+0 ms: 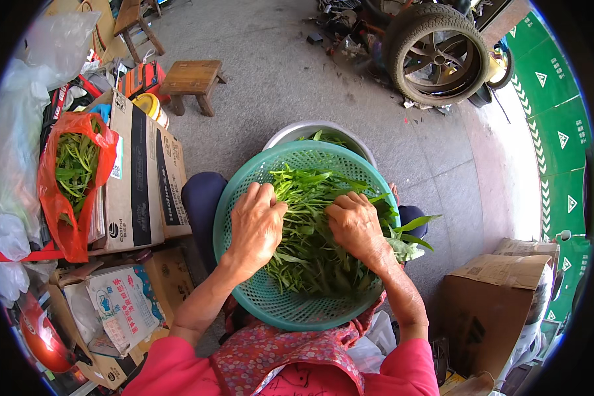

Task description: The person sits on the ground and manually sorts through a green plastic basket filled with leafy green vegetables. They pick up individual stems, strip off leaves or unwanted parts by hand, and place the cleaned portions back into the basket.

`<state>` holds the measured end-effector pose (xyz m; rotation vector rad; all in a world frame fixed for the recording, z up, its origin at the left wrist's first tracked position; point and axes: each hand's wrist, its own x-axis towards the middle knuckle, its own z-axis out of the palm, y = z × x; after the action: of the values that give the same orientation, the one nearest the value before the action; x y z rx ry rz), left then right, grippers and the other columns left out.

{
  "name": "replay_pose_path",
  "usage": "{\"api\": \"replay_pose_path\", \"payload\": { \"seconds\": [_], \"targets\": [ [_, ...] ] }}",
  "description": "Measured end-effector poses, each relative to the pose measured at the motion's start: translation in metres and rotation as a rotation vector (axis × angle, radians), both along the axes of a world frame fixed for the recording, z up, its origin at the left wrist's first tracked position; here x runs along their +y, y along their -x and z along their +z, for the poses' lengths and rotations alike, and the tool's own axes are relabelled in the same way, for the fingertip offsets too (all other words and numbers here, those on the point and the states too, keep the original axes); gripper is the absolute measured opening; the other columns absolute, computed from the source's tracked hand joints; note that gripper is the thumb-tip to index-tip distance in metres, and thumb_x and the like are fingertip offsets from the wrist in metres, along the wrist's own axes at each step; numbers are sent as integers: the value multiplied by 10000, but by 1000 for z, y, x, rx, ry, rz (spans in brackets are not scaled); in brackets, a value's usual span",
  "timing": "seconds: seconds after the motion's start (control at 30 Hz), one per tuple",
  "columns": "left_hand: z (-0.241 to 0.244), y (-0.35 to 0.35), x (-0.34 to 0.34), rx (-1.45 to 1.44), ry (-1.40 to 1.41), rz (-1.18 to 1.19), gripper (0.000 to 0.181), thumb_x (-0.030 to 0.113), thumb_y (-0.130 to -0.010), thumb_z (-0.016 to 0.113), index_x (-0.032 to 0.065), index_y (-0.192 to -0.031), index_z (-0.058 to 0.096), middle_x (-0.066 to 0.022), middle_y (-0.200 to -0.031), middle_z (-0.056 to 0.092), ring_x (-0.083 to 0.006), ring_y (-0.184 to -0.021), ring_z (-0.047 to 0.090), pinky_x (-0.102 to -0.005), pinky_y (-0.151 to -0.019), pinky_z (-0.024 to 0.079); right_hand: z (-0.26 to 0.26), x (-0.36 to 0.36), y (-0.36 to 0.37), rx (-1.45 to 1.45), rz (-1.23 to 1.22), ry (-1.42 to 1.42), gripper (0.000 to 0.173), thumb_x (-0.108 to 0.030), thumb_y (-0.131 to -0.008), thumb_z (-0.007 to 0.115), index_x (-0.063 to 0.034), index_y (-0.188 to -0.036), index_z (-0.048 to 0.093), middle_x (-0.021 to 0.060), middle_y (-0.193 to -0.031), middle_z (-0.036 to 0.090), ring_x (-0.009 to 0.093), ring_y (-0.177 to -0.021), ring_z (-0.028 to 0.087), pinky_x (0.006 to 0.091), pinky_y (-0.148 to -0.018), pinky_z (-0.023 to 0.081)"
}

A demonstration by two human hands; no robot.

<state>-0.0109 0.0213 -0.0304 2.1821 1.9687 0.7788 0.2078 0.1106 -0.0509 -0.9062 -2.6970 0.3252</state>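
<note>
A green perforated plastic basket (pixel 297 314) rests on the person's lap, heaped with leafy green vegetable stems (pixel 307 218). My left hand (pixel 258 225) is at the left side of the heap, its fingers closed on the stem ends. At the right side, my right hand (pixel 359 222) grips stems too, with long leaves poking out beyond the basket's right rim. Just behind the basket, a metal basin (pixel 297 129) on the floor is partly hidden and holds more greens.
On the left, a red plastic bag of greens (pixel 76 183) hangs against a cardboard box (pixel 133 178). A wooden stool (pixel 190 78) stands farther back. Motorcycle wheels (pixel 438 59) are at the back right, and a brown cardboard box (pixel 485 302) stands at the near right.
</note>
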Motion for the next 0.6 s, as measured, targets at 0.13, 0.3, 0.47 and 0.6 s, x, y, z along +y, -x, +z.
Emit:
{"api": "replay_pose_path", "payload": {
  "seconds": [0.13, 0.3, 0.47, 0.6],
  "targets": [
    [14, 2, -4, -179, -25, 26, 125, 40, -804, 754, 4, -922, 730, -102, -975, 585, -280, -950, 574, -411, -834, 476, 44, -2, 0, 184, -52, -28, 85, -44, -741, 727, -53, -811, 679, 86, -855, 653, 297, -852, 619, 426, -783, 498],
    [42, 15, -16, -670, 53, -5, 128, 149, -914, 741, 28, -951, 725, -89, -1008, 594, -268, -1034, 576, -382, -941, 459, 100, -2, -11, 388, -122, 469, 111, -31, -784, 692, 10, -886, 708, 112, -839, 703, 280, -775, 693, 359, -821, 531],
    [56, 18, -21, -946, 335, -39, 151, 141, -942, 739, -7, -963, 719, -67, -895, 655, -144, -796, 595, -290, -762, 492, 106, -4, -14, 401, -166, 485, 120, -30, -778, 713, -12, -895, 734, 108, -819, 698, 273, -731, 692, 361, -679, 547],
    [47, 18, -27, -942, 284, -62, 151, 118, -941, 742, -20, -998, 719, -52, -858, 669, -97, -728, 595, -261, -695, 495, 94, -11, -14, 348, -39, 236, 147, -27, -698, 751, -43, -844, 739, 76, -761, 690, 305, -727, 665, 416, -721, 530]
  ]
}}
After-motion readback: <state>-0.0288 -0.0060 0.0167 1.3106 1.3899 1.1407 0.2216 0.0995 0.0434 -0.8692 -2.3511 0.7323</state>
